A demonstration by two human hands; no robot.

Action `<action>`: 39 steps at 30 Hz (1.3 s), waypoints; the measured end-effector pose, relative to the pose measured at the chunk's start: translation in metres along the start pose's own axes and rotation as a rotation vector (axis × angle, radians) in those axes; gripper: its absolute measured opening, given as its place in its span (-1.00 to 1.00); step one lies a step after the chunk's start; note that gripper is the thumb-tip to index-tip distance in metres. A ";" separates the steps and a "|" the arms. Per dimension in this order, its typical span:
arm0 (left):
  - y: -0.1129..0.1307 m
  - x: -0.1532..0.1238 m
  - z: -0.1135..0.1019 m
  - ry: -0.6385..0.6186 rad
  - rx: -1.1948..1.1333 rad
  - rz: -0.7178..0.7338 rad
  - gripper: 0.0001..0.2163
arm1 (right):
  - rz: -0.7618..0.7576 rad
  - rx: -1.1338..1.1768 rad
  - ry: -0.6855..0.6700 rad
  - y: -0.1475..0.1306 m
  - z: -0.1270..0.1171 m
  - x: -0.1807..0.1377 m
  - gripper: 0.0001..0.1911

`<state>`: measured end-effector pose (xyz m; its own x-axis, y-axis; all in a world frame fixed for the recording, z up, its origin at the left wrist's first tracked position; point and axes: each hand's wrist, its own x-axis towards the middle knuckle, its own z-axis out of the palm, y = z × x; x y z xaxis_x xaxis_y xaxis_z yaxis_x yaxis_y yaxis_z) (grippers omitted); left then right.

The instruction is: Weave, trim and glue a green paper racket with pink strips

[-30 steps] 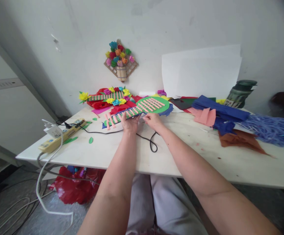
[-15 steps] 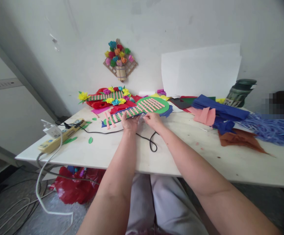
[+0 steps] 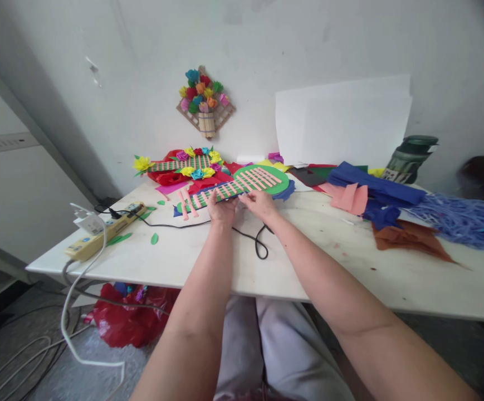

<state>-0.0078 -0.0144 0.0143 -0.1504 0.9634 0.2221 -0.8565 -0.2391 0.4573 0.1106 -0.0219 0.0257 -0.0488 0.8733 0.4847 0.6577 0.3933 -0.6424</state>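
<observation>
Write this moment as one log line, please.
left hand: holds green craft piece by narrow part | right hand: fingertips at its near edge | nearby: black cable, power strip

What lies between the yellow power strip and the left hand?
The head view shows a black cable, green leaf pieces and the narrow end of the green craft between the power strip and left hand.

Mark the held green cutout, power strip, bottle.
Held green cutout (image 3: 239, 184), head view: pink-latticed middle.
Power strip (image 3: 117, 226), head view: casing, near mid-length.
Bottle (image 3: 407, 160), head view: body, below the lid.
</observation>
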 end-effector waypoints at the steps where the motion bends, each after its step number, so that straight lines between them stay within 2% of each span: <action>1: 0.000 0.000 0.000 -0.008 0.002 -0.005 -0.70 | 0.001 0.013 0.014 -0.001 0.000 0.000 -0.75; 5: -0.002 0.000 0.000 -0.030 0.043 -0.024 -0.71 | 0.023 0.008 0.081 -0.003 0.000 0.000 -0.83; 10: -0.004 0.000 0.001 -0.066 0.072 -0.030 -0.70 | 0.111 -0.085 0.119 -0.007 0.003 -0.002 -0.82; 15: -0.005 0.000 0.003 -0.028 0.063 -0.043 -0.70 | 0.090 -0.142 0.157 -0.008 0.005 -0.003 -0.81; 24: -0.006 -0.002 0.006 -0.010 0.057 -0.064 -0.71 | 0.134 -0.224 0.156 -0.008 0.008 -0.004 -0.82; 28: -0.006 -0.002 0.005 -0.039 0.057 -0.057 -0.72 | 0.140 -0.247 0.147 -0.009 0.007 -0.004 -0.80; 39: -0.006 -0.004 0.009 -0.017 0.034 -0.058 -0.72 | 0.089 -0.267 0.148 -0.009 0.005 -0.002 -0.78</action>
<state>0.0021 -0.0182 0.0183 -0.0922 0.9737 0.2084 -0.8462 -0.1869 0.4991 0.1014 -0.0260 0.0274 0.1145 0.8418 0.5275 0.8295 0.2111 -0.5170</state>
